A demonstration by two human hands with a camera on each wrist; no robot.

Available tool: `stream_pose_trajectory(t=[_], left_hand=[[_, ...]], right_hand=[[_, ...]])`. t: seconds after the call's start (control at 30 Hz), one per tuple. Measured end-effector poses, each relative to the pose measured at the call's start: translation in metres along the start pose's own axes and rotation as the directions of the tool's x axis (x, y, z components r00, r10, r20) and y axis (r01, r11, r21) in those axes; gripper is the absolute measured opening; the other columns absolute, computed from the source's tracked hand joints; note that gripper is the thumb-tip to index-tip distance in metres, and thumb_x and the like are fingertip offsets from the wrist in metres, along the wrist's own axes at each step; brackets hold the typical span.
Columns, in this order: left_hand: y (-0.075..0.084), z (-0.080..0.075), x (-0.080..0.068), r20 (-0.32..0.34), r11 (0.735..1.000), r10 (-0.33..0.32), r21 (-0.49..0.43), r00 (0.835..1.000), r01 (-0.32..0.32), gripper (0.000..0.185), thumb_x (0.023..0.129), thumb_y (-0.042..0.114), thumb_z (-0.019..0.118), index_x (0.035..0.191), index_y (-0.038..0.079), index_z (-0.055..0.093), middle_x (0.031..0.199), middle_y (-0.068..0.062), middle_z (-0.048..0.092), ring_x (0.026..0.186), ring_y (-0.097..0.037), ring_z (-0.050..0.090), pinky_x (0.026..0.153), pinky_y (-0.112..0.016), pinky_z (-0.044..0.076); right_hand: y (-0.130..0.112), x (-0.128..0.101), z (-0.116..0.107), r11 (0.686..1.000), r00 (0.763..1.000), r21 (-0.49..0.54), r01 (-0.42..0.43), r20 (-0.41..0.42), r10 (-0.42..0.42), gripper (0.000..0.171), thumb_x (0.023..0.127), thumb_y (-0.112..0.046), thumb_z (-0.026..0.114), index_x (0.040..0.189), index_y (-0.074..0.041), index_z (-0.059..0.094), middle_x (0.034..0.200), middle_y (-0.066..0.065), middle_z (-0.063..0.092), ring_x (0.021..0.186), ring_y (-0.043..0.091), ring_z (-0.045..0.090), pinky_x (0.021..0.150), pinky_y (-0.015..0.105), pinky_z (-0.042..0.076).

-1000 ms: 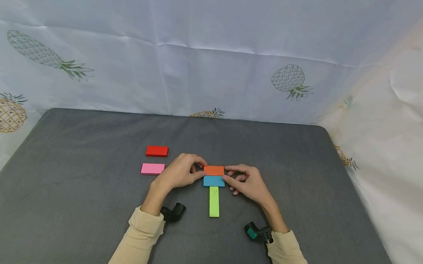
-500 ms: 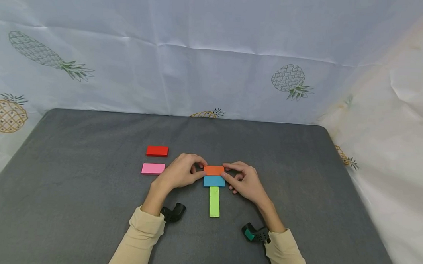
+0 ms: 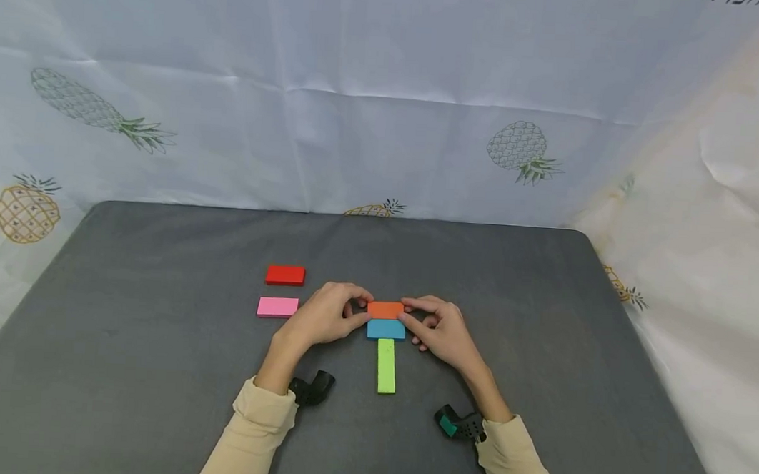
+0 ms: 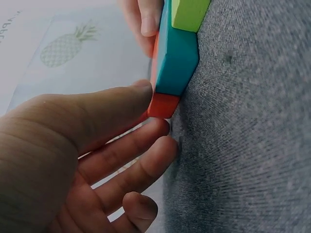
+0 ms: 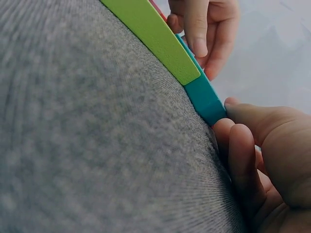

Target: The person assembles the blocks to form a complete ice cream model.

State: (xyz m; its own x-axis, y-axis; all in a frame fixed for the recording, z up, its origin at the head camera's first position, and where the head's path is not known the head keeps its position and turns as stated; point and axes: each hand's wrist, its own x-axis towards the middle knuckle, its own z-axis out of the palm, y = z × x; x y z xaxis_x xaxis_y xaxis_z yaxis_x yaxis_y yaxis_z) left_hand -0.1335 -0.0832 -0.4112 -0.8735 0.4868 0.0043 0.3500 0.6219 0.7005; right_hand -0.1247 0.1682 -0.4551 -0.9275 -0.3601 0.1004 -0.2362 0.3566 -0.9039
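While the grey desk [image 3: 153, 368] carries everything, the left hand [image 3: 324, 318] and right hand [image 3: 442, 330] pinch the ends of the orange block [image 3: 385, 309], fingers curled narrow, as half a second ago. It touches the blue block [image 3: 385, 329], which meets the green block [image 3: 385, 365]. Pink block [image 3: 277, 307] and red block [image 3: 284, 275] lie well apart; no writing is readable.

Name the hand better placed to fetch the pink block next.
Left, probably. The left hand sits on the orange block's left end, on the same side as the pink block. The right hand would have to cross over the stack.
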Motion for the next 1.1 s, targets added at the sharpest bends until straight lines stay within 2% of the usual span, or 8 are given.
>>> stream_pose_trajectory(t=[0.17,0.37,0.57,0.73,0.83,1.0,1.1], left_hand=[[0.005,-0.002,-0.004,-0.016,1.000,0.030,0.006,0.999,-0.029,0.027,0.093,0.015,0.075,0.118,0.005,0.074,0.108,-0.008,0.074,0.069,-0.005,0.054,0.062,-0.020,0.046],[0.006,-0.011,-0.012,-0.019,0.998,0.061,-0.001,0.998,-0.061,0.028,0.093,0.015,0.075,0.119,0.004,0.073,0.113,-0.009,0.074,0.072,-0.006,0.058,0.066,-0.021,0.049],[-0.002,-0.028,-0.028,-0.027,0.999,0.053,0.006,0.998,-0.053,0.031,0.092,0.011,0.075,0.122,0.001,0.072,0.117,-0.012,0.074,0.072,-0.005,0.059,0.068,-0.022,0.051],[-0.011,-0.044,-0.043,-0.046,0.999,0.031,0.023,0.998,-0.030,0.032,0.091,0.008,0.075,0.122,-0.001,0.071,0.118,-0.015,0.073,0.068,-0.003,0.057,0.062,-0.022,0.049],[-0.014,-0.051,-0.050,-0.064,0.999,0.017,0.036,0.998,-0.015,0.032,0.091,0.008,0.075,0.122,0.000,0.071,0.113,-0.014,0.074,0.066,-0.002,0.055,0.060,-0.023,0.047],[-0.018,-0.057,-0.057,-0.090,0.999,0.014,0.049,0.996,-0.010,0.033,0.090,0.009,0.077,0.122,0.000,0.071,0.085,-0.002,0.068,0.064,-0.002,0.050,0.060,-0.023,0.044],[-0.020,-0.061,-0.059,-0.097,0.999,0.017,0.035,0.995,-0.014,0.034,0.090,0.010,0.077,0.122,0.002,0.071,0.080,0.001,0.065,0.066,-0.001,0.052,0.063,-0.023,0.046]], right_hand=[[0.000,0.000,0.001,1.000,1.000,0.004,0.003,0.002,-0.003,0.034,0.096,-0.014,0.072,0.126,0.001,0.070,0.118,0.025,0.067,0.049,0.007,0.060,0.045,0.029,0.052],[0.000,0.000,0.001,1.000,1.000,0.007,-0.002,0.003,0.002,0.035,0.097,-0.015,0.071,0.128,0.001,0.069,0.118,0.025,0.067,0.048,0.007,0.059,0.045,0.028,0.052],[0.001,-0.002,0.000,1.000,1.000,0.003,0.004,-0.008,-0.004,0.034,0.097,-0.014,0.071,0.127,0.000,0.070,0.118,0.024,0.067,0.050,0.006,0.060,0.046,0.028,0.053],[0.001,-0.002,-0.001,1.000,1.000,0.001,-0.006,-0.002,0.006,0.034,0.097,-0.015,0.071,0.127,-0.001,0.070,0.121,0.024,0.067,0.052,0.006,0.061,0.048,0.028,0.053],[0.001,-0.001,-0.001,1.000,1.000,-0.001,-0.008,0.002,0.008,0.034,0.097,-0.016,0.071,0.127,-0.002,0.070,0.121,0.024,0.067,0.052,0.006,0.061,0.048,0.029,0.054],[0.001,-0.001,0.000,1.000,1.000,-0.004,0.000,0.004,0.000,0.034,0.096,-0.015,0.071,0.127,-0.001,0.070,0.120,0.023,0.067,0.051,0.006,0.061,0.048,0.029,0.053],[0.001,-0.001,0.000,1.000,1.000,-0.006,0.011,0.002,-0.011,0.034,0.096,-0.015,0.071,0.127,-0.001,0.070,0.119,0.023,0.067,0.051,0.005,0.060,0.047,0.029,0.053]])
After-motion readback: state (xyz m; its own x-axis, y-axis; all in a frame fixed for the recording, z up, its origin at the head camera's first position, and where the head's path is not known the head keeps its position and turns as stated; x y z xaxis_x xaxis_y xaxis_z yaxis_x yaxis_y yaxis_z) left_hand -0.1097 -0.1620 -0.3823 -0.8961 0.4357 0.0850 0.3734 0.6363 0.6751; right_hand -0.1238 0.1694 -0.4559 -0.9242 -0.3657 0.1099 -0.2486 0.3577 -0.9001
